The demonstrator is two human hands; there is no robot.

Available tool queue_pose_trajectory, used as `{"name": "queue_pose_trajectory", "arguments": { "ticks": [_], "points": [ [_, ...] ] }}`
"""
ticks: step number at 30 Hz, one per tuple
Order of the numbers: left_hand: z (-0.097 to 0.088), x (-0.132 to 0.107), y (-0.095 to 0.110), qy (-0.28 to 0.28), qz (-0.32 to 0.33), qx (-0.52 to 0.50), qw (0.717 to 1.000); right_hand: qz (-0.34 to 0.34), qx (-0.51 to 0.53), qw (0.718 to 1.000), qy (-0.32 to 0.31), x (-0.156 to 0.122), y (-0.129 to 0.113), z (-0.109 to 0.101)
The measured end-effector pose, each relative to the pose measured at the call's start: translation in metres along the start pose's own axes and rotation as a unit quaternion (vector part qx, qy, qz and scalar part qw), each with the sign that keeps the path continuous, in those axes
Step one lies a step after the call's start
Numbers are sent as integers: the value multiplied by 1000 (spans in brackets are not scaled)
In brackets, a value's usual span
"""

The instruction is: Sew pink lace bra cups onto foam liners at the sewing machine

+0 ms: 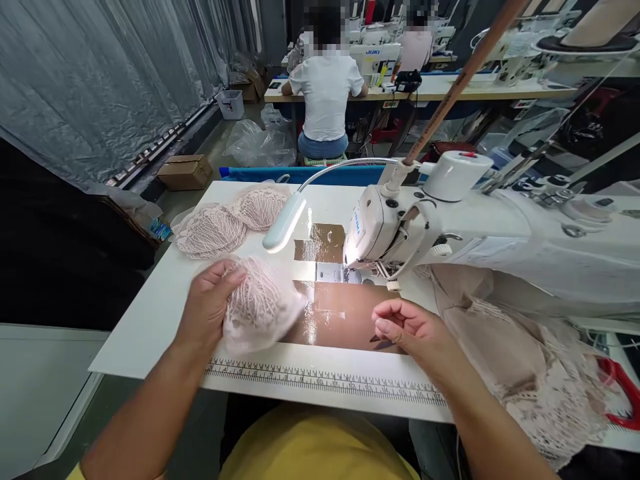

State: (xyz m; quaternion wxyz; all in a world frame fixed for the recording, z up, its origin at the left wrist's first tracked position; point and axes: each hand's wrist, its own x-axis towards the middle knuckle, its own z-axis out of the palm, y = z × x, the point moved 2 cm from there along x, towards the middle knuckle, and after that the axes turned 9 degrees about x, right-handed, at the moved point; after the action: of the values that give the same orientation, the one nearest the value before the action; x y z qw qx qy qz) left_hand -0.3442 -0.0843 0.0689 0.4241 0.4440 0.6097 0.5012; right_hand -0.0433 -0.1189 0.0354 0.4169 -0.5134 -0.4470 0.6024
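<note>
My left hand grips a pale pink lace bra cup by its left edge, thumb on top. The cup is held above the front left of the sewing table. My right hand is over the brown plate, in front of the sewing machine, with its fingers curled toward the thumb. Dark pointed blades, like thread snips, poke out beneath this hand; their handles are hidden, and whether the hand holds them I cannot tell. A joined pair of lace cups lies at the back left.
Beige lace fabric is heaped on the right, beside a red-handled tool. A lamp hangs over the table. A ruler strip runs along the front edge. A co-worker sits farther back, near a cardboard box.
</note>
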Motion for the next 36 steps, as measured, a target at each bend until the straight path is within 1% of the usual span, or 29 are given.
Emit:
{"name": "queue_pose_trajectory", "arguments": {
  "ticks": [1, 2, 3, 4, 5, 6, 7, 9, 10, 12, 14, 15, 16, 17, 19, 21, 22, 23, 25, 28, 31, 36],
  "points": [
    [3, 5, 4, 13, 61, 81, 995, -5, -26, 1000, 1, -1, -1, -5],
    [12, 9, 5, 6, 130, 171, 977, -9, -53, 999, 0, -1, -3, -8],
    [28, 12, 4, -18, 198, 272, 941, -12, -84, 996, -5, 0, -5, -10],
    [48, 13, 0, -53, 259, 364, 893, -15, -122, 992, -14, 2, -7, -10],
    [71, 13, -6, -95, 317, 460, 824, -20, -168, 985, -24, 6, -9, -9],
    [94, 12, -15, -134, 353, 547, 747, -28, -219, 975, -33, 11, -10, -7],
    [114, 10, -23, -156, 360, 569, 723, -40, -272, 961, -40, 17, -11, -5],
    [144, 4, -36, -189, 369, 591, 692, -80, -363, 927, -47, 28, -9, -1],
    [154, 0, -39, -202, 372, 591, 686, -104, -393, 912, -49, 33, -7, 2],
    [160, -10, -41, -225, 379, 597, 670, -149, -431, 888, -56, 41, -1, 7],
    [155, -16, -37, -241, 385, 601, 658, -177, -470, 863, -61, 44, 7, 12],
    [150, -17, -33, -249, 387, 598, 656, -181, -495, 848, -61, 45, 10, 15],
    [144, -16, -30, -262, 388, 588, 660, -181, -521, 832, -59, 45, 13, 17],
    [139, -13, -27, -280, 385, 569, 671, -179, -546, 816, -56, 45, 16, 19],
    [130, -5, -24, -316, 377, 513, 703, -176, -583, 791, -53, 44, 18, 22],
    [124, 4, -26, -326, 382, 466, 729, -171, -606, 776, -51, 43, 19, 23],
    [124, 7, -29, -319, 394, 455, 732, -166, -614, 770, -47, 43, 19, 23],
    [124, 9, -32, -307, 412, 452, 729, -162, -621, 766, -43, 42, 19, 22],
    [127, 12, -39, -284, 447, 461, 712, -158, -630, 760, -31, 43, 20, 22],
    [132, 15, -45, -269, 485, 475, 683, -153, -636, 756, -15, 45, 19, 21],
    [135, 23, -45, -276, 504, 474, 667, -138, -640, 756, -1, 48, 18, 22],
    [135, 36, -43, -293, 521, 462, 655, -126, -641, 757, 6, 51, 16, 23]
  ]
}}
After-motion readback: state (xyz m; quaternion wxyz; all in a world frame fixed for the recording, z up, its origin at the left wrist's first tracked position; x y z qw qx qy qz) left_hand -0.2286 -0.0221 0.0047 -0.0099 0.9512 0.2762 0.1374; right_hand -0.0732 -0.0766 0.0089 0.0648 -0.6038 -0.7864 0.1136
